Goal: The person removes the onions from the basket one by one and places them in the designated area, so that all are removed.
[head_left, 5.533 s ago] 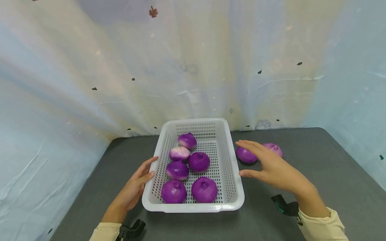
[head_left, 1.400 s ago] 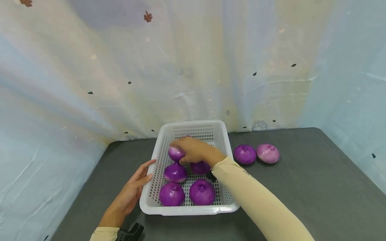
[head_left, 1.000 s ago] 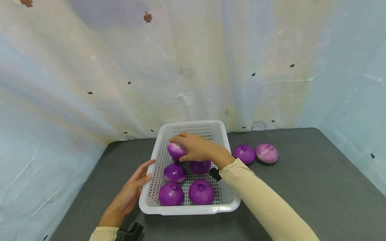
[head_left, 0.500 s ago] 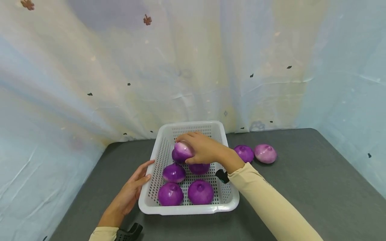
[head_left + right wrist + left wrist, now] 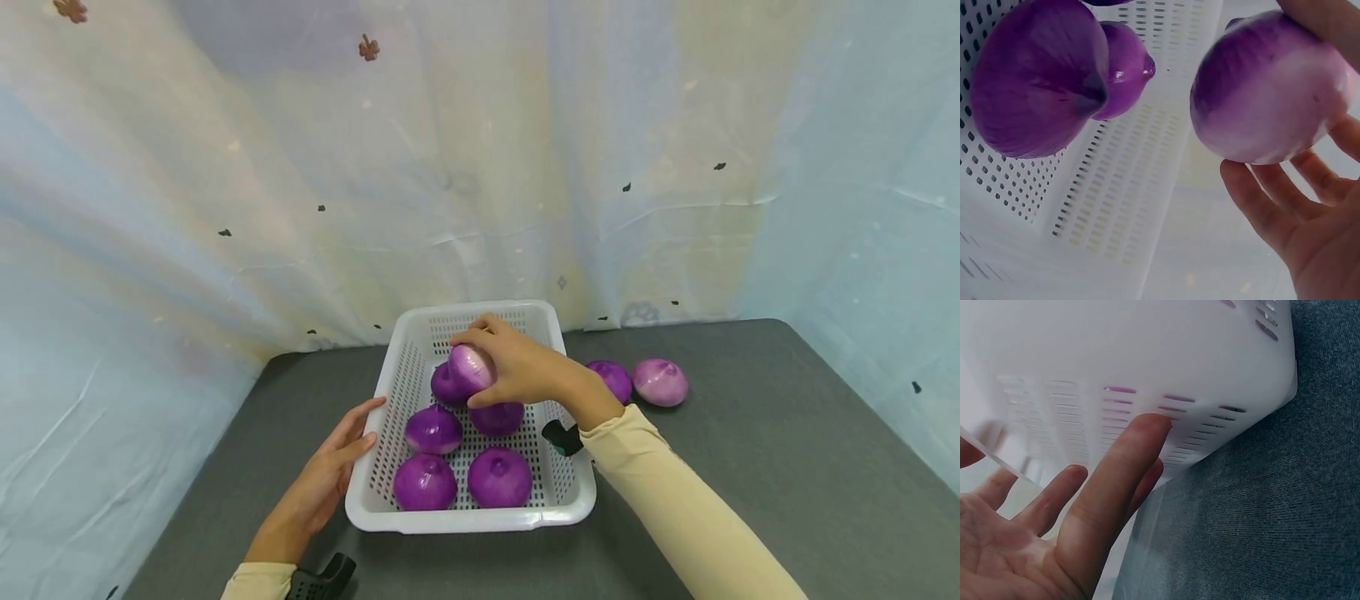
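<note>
My right hand (image 5: pixel 528 362) grips a purple-and-white onion (image 5: pixel 471 369), thumb on one side and fingers on the other. It is held above a white slotted basket (image 5: pixel 468 522). In the right wrist view the pale side of the held onion (image 5: pixel 1266 100) shows between the fingers. Below it, a purple onion (image 5: pixel 447 386) is partly hidden. Other purple onions lie in the basket: one at left (image 5: pixel 433 430), one in the middle (image 5: pixel 498 420) and two at the front (image 5: pixel 500 477). My left hand (image 5: pixel 326 475) holds the basket's left rim, fingers against its outer wall (image 5: pixel 1116 350).
A dark purple onion (image 5: pixel 611 381), partly behind my right wrist, and a pinkish onion (image 5: pixel 660 382) sit outside the basket on the dark grey table (image 5: pixel 765 433). Behind the table hangs a pale patterned curtain (image 5: pixel 480 167).
My right hand has come from beside the basket, taken hold of the pale-sided onion, and moved it up and rightward. The left hand stays at the rim.
</note>
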`<control>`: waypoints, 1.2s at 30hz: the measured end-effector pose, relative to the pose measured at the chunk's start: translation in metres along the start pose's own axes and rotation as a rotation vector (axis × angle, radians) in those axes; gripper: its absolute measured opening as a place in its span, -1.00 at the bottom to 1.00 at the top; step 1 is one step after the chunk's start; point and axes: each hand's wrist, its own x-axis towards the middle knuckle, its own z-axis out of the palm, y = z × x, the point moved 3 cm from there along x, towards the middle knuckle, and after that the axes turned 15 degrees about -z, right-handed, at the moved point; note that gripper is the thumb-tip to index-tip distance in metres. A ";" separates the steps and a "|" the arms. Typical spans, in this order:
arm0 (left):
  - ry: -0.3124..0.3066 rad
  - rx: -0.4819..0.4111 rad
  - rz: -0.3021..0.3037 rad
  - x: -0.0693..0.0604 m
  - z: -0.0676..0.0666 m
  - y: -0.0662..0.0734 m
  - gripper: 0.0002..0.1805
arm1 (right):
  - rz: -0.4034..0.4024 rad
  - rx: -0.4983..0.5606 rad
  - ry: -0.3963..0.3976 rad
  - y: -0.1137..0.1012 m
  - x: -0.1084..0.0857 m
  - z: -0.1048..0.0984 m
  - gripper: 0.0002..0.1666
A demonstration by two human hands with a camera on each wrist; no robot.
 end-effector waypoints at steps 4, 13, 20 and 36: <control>0.012 0.005 -0.001 -0.001 0.001 0.000 -0.39 | 0.000 0.041 -0.005 0.002 -0.003 -0.002 -0.03; 0.024 0.005 -0.015 0.001 0.000 -0.002 -0.39 | -0.016 0.057 -0.002 0.003 -0.009 -0.006 -0.07; 0.023 0.007 -0.017 0.001 0.001 -0.002 -0.38 | 0.013 0.075 0.075 0.004 -0.011 -0.008 -0.08; 0.025 0.007 -0.008 0.001 0.000 -0.001 -0.39 | 0.029 -0.127 0.149 -0.010 -0.048 -0.030 -0.05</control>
